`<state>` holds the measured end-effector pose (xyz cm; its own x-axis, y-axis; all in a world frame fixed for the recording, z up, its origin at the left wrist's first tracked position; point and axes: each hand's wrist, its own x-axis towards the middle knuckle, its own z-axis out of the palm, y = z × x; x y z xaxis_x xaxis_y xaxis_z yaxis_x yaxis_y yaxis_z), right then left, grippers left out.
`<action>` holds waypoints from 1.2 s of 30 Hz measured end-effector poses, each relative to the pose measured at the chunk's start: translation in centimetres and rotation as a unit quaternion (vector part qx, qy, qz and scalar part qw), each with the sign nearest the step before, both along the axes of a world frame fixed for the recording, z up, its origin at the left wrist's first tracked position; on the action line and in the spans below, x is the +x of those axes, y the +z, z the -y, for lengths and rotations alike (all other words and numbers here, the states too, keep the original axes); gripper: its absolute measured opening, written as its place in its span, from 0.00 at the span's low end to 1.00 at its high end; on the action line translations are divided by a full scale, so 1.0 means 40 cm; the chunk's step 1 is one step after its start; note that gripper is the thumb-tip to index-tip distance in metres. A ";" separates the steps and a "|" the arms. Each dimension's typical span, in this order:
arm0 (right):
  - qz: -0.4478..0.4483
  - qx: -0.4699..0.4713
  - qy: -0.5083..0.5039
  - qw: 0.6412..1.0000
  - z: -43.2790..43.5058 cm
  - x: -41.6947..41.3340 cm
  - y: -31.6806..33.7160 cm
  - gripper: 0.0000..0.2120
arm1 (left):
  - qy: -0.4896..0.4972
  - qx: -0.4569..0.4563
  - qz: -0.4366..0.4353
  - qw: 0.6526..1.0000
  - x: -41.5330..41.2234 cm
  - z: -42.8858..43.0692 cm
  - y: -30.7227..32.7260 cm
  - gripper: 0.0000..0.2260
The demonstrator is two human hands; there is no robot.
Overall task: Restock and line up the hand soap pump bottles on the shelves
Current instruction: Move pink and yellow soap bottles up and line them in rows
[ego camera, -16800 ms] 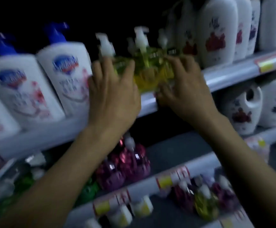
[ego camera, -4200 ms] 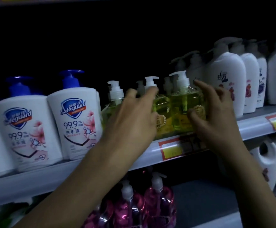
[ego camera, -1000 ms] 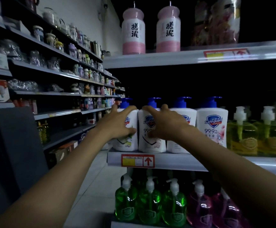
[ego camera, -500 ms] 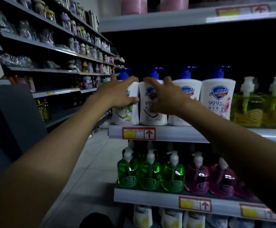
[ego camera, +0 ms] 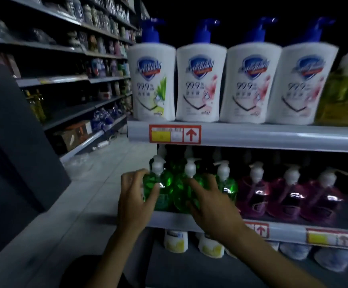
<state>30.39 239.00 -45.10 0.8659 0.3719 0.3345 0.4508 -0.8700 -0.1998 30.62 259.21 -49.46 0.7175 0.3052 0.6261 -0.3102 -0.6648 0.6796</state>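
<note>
Three green bottles [ego camera: 180, 194]: end one gripped by left hand [ego camera: 135, 198], next touched by spread right hand [ego camera: 210, 206]. Rightward, three pink bottles [ego camera: 287, 196]; above, four white bottles [ego camera: 250, 84].

My left hand [ego camera: 135, 197] and right hand [ego camera: 213, 206] have dropped from the white bottles [ego camera: 201, 84] above to the lower shelf [ego camera: 289, 231]: left round the end green bottle [ego camera: 166, 181], right touching the next green bottle [ego camera: 181, 193].

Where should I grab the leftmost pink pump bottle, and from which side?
Probably by the narrow neck under its white pump, coming from the open front. The pink bottle stands upright, wedged between a green bottle and a second pink bottle, so its sides look hard to reach.
</note>
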 end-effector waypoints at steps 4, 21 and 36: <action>-0.031 -0.050 -0.014 0.998 -0.038 0.077 -0.022 0.32 | -0.052 0.070 -0.084 0.993 0.044 -0.014 -0.009 0.26; -0.066 -0.072 0.037 0.995 -0.034 0.096 -0.003 0.36 | -0.133 0.116 -0.142 0.974 0.060 -0.016 0.003 0.27; -0.044 0.006 -0.098 0.994 0.342 0.059 -0.018 0.37 | -0.125 0.267 -0.050 0.954 0.047 0.314 0.014 0.21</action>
<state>32.73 225.31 -45.83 0.9477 0.1894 0.2568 0.2527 -0.9369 -0.2417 32.51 246.65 -48.91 0.7901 -0.2258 0.5699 -0.4555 -0.8383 0.2994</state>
